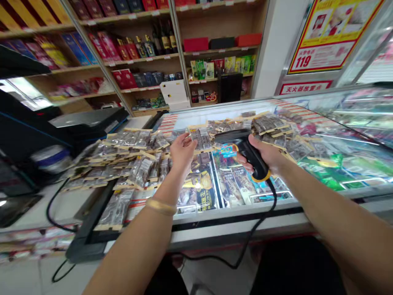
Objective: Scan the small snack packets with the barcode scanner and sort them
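My right hand [256, 153] is wrapped round the grip of a black barcode scanner [245, 147] with an orange ring at its base; the scanner's head points left. In my left hand [183, 149], thumb and fingers are closed on the edge of a clear packet [201, 139] with a pale label, just left of the scanner's head. Left of that hand lies a large heap of similar packets [135, 164], stacked on the freezer's glass top. More packets [270, 123] form a pile behind and right of the scanner.
Frozen goods [233, 184] show through the glass of the chest freezer [215, 235]. The scanner's black cable [245, 254] hangs over its front edge. A dark device [89, 119] stands at the left on a counter. Stocked shelves [135, 61] line the back, beside a white pillar [274, 53].
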Motion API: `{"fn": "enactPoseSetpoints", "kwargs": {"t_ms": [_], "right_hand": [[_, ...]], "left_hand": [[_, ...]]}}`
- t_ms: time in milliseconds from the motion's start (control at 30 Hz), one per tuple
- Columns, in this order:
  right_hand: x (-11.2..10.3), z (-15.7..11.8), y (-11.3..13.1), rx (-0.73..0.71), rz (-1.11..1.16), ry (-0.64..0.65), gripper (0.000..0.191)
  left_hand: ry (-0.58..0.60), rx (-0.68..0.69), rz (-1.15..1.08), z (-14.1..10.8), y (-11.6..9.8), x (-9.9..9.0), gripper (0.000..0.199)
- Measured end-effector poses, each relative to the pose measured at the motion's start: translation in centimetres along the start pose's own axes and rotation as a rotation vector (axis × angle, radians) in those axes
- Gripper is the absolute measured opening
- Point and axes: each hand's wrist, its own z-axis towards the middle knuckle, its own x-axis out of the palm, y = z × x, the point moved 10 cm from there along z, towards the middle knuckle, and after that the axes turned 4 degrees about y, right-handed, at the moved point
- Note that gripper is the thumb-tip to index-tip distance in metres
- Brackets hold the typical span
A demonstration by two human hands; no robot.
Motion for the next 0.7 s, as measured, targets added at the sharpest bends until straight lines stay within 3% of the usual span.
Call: {"fn": "enactPoseSetpoints", "kwargs": {"t_ms": [467,600,700], "right_hand": [[-0.8,-0.2,-0.5,0.003,0.018,-0.025,0.055],[-1.3,-0.3,-0.3,-0.036,0.049,-0.097,0.049],[-1.3,0.2,-0.1,-0.080,0.103,-0.152,0.047]], "left_hand": [[-0.010,0.016,-0.024,-0.5,-0.2,0.2,0.038],[-0.013,0.045,-0.025,-0.9,-1.1,0.3,0.035],[-0.012,0.093,-0.033,-0.8,-3.0,-0.8,0.034]]}}
